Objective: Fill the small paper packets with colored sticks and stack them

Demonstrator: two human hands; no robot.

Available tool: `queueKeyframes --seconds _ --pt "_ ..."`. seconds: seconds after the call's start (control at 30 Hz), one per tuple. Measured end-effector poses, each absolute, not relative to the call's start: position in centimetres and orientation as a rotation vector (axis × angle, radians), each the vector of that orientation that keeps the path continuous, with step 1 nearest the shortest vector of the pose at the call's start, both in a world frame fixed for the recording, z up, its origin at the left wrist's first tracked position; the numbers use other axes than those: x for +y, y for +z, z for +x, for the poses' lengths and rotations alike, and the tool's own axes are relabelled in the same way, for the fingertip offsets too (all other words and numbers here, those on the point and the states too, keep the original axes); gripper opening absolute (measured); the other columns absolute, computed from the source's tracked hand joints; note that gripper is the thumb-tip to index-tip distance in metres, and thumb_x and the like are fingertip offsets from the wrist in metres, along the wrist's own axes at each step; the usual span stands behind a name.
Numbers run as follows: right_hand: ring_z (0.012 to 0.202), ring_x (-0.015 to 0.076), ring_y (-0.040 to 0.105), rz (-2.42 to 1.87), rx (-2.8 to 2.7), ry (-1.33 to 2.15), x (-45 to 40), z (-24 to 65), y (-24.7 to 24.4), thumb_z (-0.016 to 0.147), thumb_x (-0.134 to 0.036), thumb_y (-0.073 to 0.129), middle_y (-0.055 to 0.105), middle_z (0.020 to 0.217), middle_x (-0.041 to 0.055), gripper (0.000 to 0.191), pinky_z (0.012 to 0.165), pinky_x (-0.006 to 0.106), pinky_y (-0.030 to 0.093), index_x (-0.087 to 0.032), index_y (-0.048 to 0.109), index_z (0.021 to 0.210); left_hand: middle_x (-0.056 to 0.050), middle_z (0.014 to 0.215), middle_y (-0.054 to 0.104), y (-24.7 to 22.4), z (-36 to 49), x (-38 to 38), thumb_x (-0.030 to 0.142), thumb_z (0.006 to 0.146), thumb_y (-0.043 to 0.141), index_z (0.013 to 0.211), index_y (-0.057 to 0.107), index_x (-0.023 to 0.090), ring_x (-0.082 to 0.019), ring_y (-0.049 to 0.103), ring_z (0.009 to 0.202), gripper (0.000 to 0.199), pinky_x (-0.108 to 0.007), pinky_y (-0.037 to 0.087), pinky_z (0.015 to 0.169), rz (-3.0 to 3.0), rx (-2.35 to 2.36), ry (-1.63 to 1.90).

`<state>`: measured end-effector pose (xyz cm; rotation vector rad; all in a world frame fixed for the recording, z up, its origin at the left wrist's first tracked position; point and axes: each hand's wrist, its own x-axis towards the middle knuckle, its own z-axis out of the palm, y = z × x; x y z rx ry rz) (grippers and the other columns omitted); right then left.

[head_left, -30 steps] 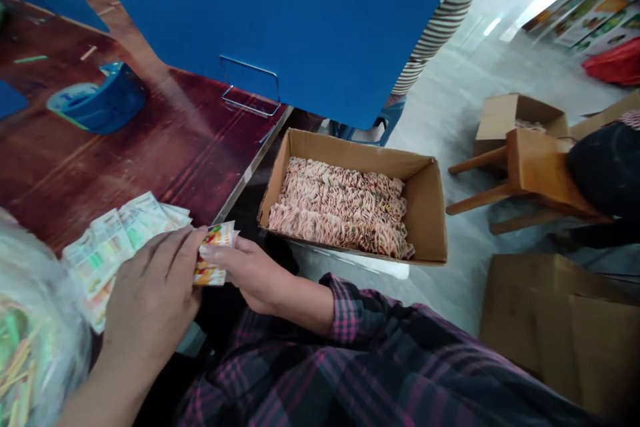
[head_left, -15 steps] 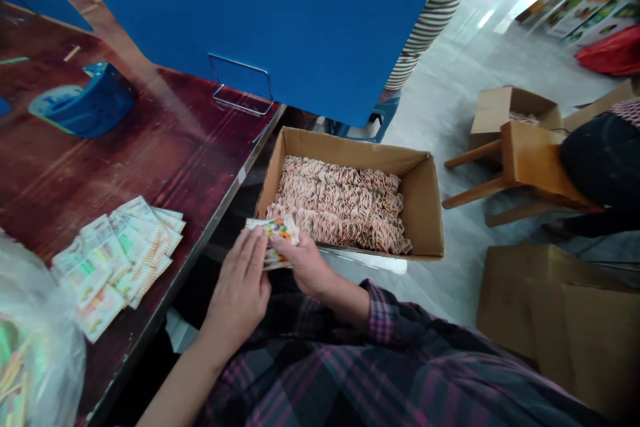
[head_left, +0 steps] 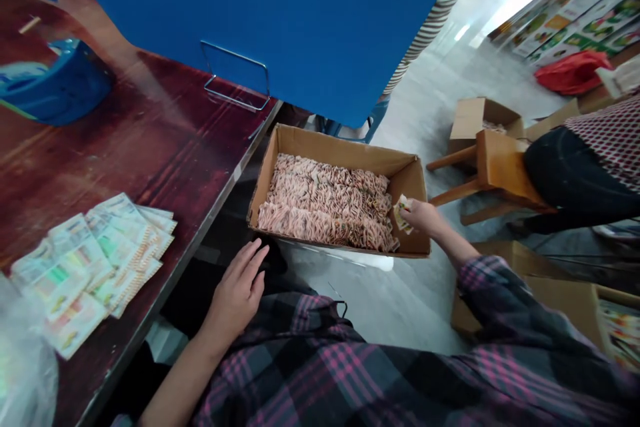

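Note:
My right hand [head_left: 420, 217] pinches some small printed packets [head_left: 403, 215] inside the right end of an open cardboard box [head_left: 345, 141]. Tightly packed rows of similar packets [head_left: 320, 197] stand on edge in that box, left of the hand. My left hand [head_left: 240, 290] holds nothing; its fingers are stretched out just below the box's front left corner. On the dark red table [head_left: 165, 147] to the left lies a fanned pile of flat printed packets [head_left: 100, 260], apart from both hands.
A blue board [head_left: 280, 20] rises behind the box, with a wire stand [head_left: 237, 77] at its foot. A blue basket [head_left: 65, 87] and a clear plastic bag [head_left: 25, 353] are on the table. Rightward are a wooden stool [head_left: 495, 163] with a seated person, and more cardboard boxes [head_left: 545, 293].
My hands have parted. The right one has carried the packets rightward into the box's right end. My left hand has let go and dropped slightly lower, its fingers spread.

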<state>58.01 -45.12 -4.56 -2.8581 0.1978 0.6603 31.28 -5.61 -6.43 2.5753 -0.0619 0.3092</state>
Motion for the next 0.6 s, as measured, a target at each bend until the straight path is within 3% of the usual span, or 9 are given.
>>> queueKeyframes --seconds 0.13,0.3,0.6 --pt "0.117 0.0337 0.067 -3.096 0.143 0.828 -44.9 58.0 -8.2 0.093 -0.018 0.058 0.071 0.116 0.027 0.024 0.097 0.042 0.049 -0.006 0.07 0.11 -0.011 0.141 0.064 -7.8 30.4 -5.1 0.021 0.097 0.047 0.14 0.058 0.023 -0.024 0.063 0.13 0.044 -0.043 0.053 0.112 2.484 0.02 0.22" --pt "0.111 0.0241 0.066 -3.228 0.086 1.008 -45.1 57.0 -12.0 0.097 -0.037 0.064 0.065 0.127 0.0128 0.037 0.095 0.045 0.056 -0.014 0.063 0.125 -0.01 0.138 0.067 -8.4 29.6 -4.7 0.023 0.097 0.046 0.134 0.063 0.022 -0.022 0.065 0.127 0.041 -0.041 0.053 0.111 2.413 0.103 0.159" --pt "0.111 0.0235 0.065 -3.235 0.006 1.166 -46.6 55.2 -15.5 0.097 -0.038 0.064 0.063 0.13 0.0113 0.039 0.093 0.045 0.057 -0.017 0.061 0.129 -0.011 0.137 0.068 -9.1 29.1 -4.0 0.026 0.098 0.045 0.134 0.063 0.02 -0.022 0.065 0.127 0.041 -0.04 0.053 0.111 2.345 0.155 0.115"
